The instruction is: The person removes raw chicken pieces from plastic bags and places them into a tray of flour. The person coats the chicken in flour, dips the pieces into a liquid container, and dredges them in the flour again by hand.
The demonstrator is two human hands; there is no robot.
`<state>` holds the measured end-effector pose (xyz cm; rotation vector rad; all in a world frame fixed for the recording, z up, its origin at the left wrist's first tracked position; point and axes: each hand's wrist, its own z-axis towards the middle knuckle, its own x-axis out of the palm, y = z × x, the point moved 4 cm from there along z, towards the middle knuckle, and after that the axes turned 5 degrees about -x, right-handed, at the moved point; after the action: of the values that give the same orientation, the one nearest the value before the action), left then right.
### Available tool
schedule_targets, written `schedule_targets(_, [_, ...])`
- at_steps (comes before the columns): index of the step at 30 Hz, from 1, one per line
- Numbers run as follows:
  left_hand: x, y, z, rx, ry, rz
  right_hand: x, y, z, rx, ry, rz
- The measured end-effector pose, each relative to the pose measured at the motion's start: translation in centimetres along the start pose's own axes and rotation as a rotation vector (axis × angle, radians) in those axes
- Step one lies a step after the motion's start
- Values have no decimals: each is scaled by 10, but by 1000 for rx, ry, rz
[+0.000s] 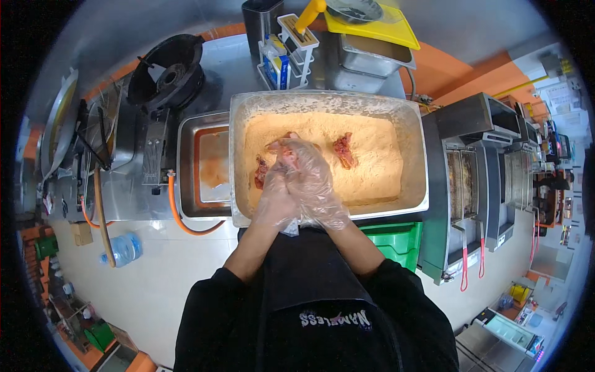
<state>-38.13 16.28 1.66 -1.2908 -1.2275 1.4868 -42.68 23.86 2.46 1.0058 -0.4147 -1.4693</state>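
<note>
My left hand (277,197) and my right hand (312,179), both in clear plastic gloves, are pressed together over a deep metal pan (413,158) of pale breading flour (372,186). A piece of raw meat (289,156) is gripped between them, partly covered by the crinkled gloves. My left fingers are curled at its near side, while my right hand wraps it from the right. One dark red piece of raw meat (344,150) lies on the flour to the right. Another raw piece (260,173) rests near the pan's left wall, partly hidden by my hands.
Left of the pan is a steel sink (204,167) with an orange hose (179,214). Behind stand a knife rack (300,35), a steel container (372,58) and a yellow board (399,30). Fryers with baskets (461,186) stand right; a green crate (395,242) sits below.
</note>
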Motion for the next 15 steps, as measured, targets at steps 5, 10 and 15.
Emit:
schedule_targets(5, [4,18,-2,-349,-45,-885,3,14,5,-239,169,-172])
schedule_targets(10, [10,24,-2,-435,63,-1275,8,14,2,-244,191,-209])
schedule_targets(15, [15,32,-3,-501,58,-1566,15,2,-11,-96,25,-131])
